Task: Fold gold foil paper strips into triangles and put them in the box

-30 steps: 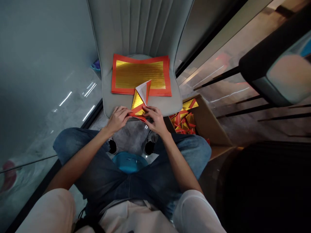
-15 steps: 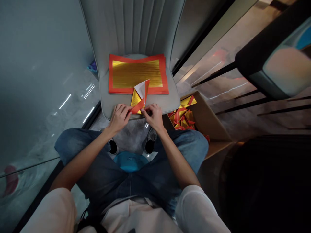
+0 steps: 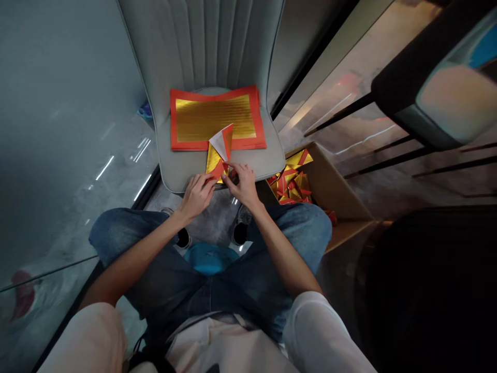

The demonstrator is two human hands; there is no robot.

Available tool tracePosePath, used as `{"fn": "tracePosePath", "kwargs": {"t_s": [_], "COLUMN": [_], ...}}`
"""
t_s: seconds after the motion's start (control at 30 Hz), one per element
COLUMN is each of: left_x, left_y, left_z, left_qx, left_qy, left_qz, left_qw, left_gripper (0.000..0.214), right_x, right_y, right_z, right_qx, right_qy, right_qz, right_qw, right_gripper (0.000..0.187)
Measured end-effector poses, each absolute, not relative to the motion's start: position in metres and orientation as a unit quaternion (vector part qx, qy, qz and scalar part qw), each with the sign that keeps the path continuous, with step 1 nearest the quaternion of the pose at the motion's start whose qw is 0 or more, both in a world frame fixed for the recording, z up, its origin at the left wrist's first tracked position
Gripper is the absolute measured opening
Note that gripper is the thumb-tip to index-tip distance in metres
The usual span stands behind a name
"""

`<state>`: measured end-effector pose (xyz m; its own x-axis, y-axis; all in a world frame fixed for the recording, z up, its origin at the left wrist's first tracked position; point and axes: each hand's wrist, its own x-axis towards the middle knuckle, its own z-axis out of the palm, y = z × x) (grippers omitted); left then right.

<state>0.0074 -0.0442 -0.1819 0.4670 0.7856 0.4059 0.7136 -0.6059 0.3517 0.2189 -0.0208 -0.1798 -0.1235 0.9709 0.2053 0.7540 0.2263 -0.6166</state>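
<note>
head view: left hand [image 3: 198, 196] and right hand [image 3: 244, 185] close together, pinching the folded gold-and-red paper [image 3: 215, 158] between them.

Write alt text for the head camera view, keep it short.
Seen from the wearer's head, a seated person's left hand and right hand pinch a folded paper triangle in gold, red and white above a chair seat. Beyond it lies a stack of gold sheets with red borders; to the right, a cardboard box holds folded gold-and-red pieces.
</note>
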Motion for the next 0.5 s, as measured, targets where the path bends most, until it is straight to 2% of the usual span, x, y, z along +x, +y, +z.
{"fn": "tracePosePath", "kwargs": {"t_s": [0.2,0.5], "left_x": [0.009,0.014], "left_y": [-0.043,-0.035], "left_z": [-0.177,-0.171], "left_qx": [0.854,0.855], "left_qy": [0.450,0.452], "left_qz": [0.249,0.236], "left_qw": [0.079,0.094], "left_gripper": [0.028,0.029], "right_x": [0.218,0.215], "right_y": [-0.020,-0.020], "right_z": [-0.185,-0.187], "right_qx": [-0.599,-0.598], "right_qy": [-0.739,-0.746], "right_qz": [0.157,0.126], "right_qw": [0.265,0.266], "right_gripper": [0.040,0.045]}}
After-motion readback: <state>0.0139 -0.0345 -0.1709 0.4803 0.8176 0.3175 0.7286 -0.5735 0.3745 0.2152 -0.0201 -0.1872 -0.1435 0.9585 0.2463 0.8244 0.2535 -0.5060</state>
